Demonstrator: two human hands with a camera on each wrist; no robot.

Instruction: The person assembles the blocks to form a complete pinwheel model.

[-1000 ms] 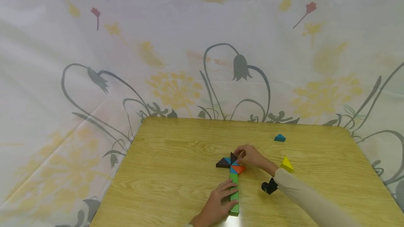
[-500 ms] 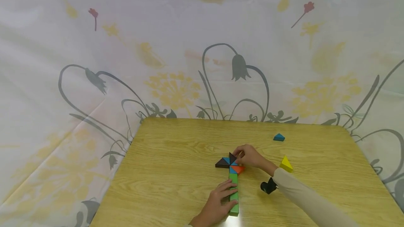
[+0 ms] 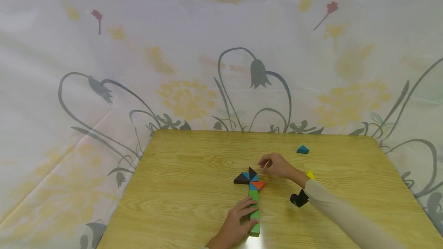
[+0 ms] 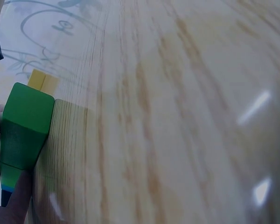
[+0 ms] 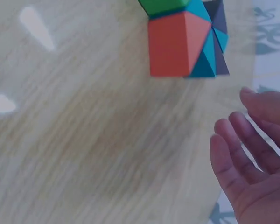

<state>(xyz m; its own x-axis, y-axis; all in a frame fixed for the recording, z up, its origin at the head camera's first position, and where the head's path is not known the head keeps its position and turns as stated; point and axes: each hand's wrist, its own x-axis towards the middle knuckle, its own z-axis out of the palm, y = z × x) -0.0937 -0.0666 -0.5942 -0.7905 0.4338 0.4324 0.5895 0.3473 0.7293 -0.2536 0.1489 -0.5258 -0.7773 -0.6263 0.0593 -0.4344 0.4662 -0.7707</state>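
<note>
A column of green blocks (image 3: 254, 215) lies on the table below a pinwheel of triangular blocks. My left hand (image 3: 238, 222) holds the green blocks, with fingers over one side and thumb (image 4: 21, 193) against the other. In the pinwheel, blue triangles sit between dark triangles (image 3: 242, 179) and an orange-red triangle (image 3: 257, 185). Just right of its upper part hovers my right hand (image 3: 275, 165), fingers loosely bent and nothing between them. The right wrist view shows that hand (image 5: 252, 163) apart from the red block (image 5: 168, 44).
A blue triangular block (image 3: 302, 149) lies toward the back right of the wood-grain table (image 3: 180, 187). Partly behind the right forearm is a yellow triangular block (image 3: 310, 174). A black device (image 3: 299, 198) sits at the right wrist. Behind the table hangs a flower-printed cloth (image 3: 194, 30).
My right hand has let go of the pinwheel's right-hand blue triangle and drawn slightly up and away. The left hand keeps its hold on the green blocks. The head view has shifted a little.
</note>
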